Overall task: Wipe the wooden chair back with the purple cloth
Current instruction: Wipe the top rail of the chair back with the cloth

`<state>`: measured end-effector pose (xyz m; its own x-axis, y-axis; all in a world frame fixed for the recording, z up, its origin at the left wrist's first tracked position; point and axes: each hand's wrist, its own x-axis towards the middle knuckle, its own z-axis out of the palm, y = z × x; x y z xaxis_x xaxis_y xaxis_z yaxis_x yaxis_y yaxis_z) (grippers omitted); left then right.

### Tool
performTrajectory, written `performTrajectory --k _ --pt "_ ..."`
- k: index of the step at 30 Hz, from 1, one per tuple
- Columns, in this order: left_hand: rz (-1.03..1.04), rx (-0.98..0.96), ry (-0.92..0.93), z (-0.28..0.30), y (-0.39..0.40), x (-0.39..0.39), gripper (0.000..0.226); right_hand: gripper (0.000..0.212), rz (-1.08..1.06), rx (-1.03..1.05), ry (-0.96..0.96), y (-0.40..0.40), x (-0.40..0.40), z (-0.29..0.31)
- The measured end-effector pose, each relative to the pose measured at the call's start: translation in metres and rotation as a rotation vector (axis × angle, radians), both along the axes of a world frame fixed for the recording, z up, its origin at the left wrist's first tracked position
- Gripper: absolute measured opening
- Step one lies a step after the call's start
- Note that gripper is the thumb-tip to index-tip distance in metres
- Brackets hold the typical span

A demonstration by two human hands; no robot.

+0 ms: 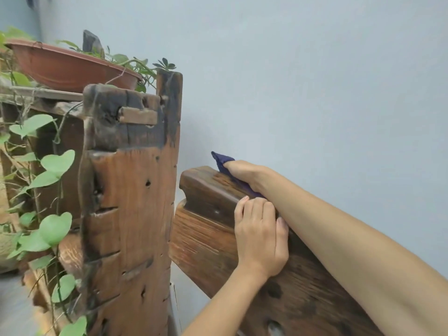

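The wooden chair back (206,238) is a dark, worn plank that slants from centre down to the lower right. My right hand (244,174) reaches over its top edge near the left end, pressing the purple cloth (221,160) onto the wood. Only a corner of the cloth and a strip under my palm show. My left hand (260,235) lies on the front face of the chair back just below, fingers curled over the top edge, holding nothing else.
A tall rough wooden stand (131,202) rises just left of the chair back, with a narrow gap between them. A brown plant bowl (68,66) sits on it, and green vines (51,180) hang down the left side. A pale blue wall (315,81) is close behind.
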<state>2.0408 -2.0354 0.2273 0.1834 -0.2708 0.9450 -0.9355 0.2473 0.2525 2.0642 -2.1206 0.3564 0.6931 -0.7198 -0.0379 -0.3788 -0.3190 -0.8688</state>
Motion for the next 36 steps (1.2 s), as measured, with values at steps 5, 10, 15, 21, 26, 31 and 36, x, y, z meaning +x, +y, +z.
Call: performTrajectory --k 5,10,15,21,26,31,36 --pt "-0.014 0.008 -0.015 0.0 0.0 0.003 0.018 0.039 -0.19 0.22 -0.452 -0.005 0.014 0.017" --pt "0.005 0.04 -0.022 0.001 0.003 0.005 0.021 0.065 -0.134 0.368 -0.84 0.001 -0.028 0.041" --pt "0.052 -0.031 -0.043 0.002 0.002 0.007 0.022 0.063 -0.284 0.297 -1.005 0.025 -0.14 0.043" --pt "0.093 0.018 -0.015 0.002 0.006 -0.005 0.026 0.042 -0.587 0.118 -1.031 0.09 -0.304 -0.003" --pt "-0.05 0.353 0.239 0.031 0.044 -0.039 0.037 0.027 -0.721 -0.028 -1.152 0.155 -0.381 -0.042" --pt "-1.017 0.968 0.172 0.035 0.128 -0.155 0.071 0.04 -0.816 0.087 -1.225 0.23 -0.42 -0.088" --pt "-1.468 1.173 0.549 0.003 0.192 -0.238 0.032 0.062 -0.904 0.322 -1.232 0.317 -0.454 -0.151"
